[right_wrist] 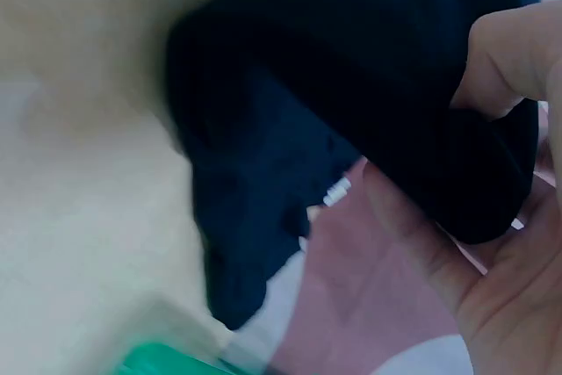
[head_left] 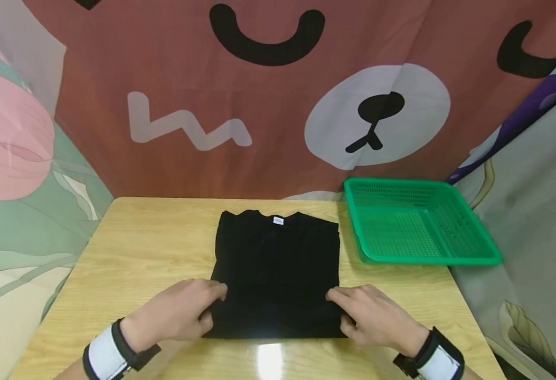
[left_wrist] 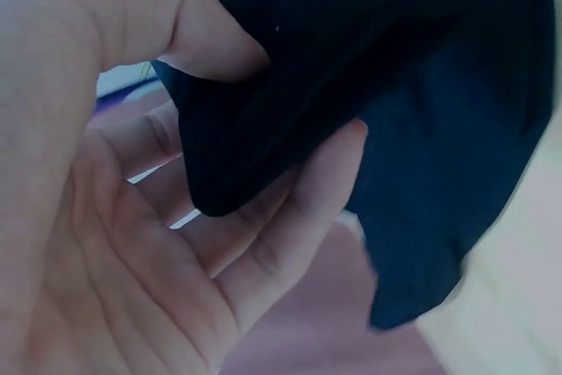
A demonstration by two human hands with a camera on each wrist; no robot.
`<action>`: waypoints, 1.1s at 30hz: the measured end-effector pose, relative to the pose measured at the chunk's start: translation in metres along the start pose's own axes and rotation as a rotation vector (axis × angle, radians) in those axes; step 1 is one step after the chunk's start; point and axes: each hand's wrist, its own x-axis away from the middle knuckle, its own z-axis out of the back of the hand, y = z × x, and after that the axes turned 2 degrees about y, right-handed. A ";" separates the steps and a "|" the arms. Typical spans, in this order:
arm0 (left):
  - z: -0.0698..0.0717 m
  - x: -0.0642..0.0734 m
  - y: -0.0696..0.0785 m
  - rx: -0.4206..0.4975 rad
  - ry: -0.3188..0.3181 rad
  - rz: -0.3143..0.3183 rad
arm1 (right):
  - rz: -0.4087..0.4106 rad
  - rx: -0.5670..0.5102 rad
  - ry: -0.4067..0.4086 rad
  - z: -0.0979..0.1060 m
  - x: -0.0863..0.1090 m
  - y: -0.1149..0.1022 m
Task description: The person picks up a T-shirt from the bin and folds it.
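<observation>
A black shirt [head_left: 278,264] with a small white neck label lies on the table, its collar toward the back. My left hand [head_left: 182,309] pinches the shirt's folded edge at the left side; in the left wrist view, the thumb [left_wrist: 215,37] lies on top of the cloth and the fingers [left_wrist: 290,217] are beneath it. At the opposite side my right hand [head_left: 373,316] pinches the matching edge, with its thumb [right_wrist: 500,72] over the black cloth [right_wrist: 378,68] in the right wrist view. A folded flap lies across the shirt's lower part between both hands.
A green plastic basket [head_left: 363,248] stands at the table's back right, partly past the right edge. The wooden table [head_left: 149,243] ends at a cartoon-printed curtain [head_left: 187,169] behind. More printed cloth hangs at the left and right sides.
</observation>
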 end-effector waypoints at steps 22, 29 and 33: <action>0.060 -0.108 -0.094 0.053 0.043 0.094 | -0.294 0.006 -0.284 0.052 -0.117 0.084; 0.057 -0.139 -0.124 0.078 0.013 0.190 | -0.384 0.006 -0.466 0.053 -0.156 0.112; 0.050 -0.152 -0.140 0.065 -0.032 0.251 | -0.409 0.006 -0.533 0.049 -0.176 0.122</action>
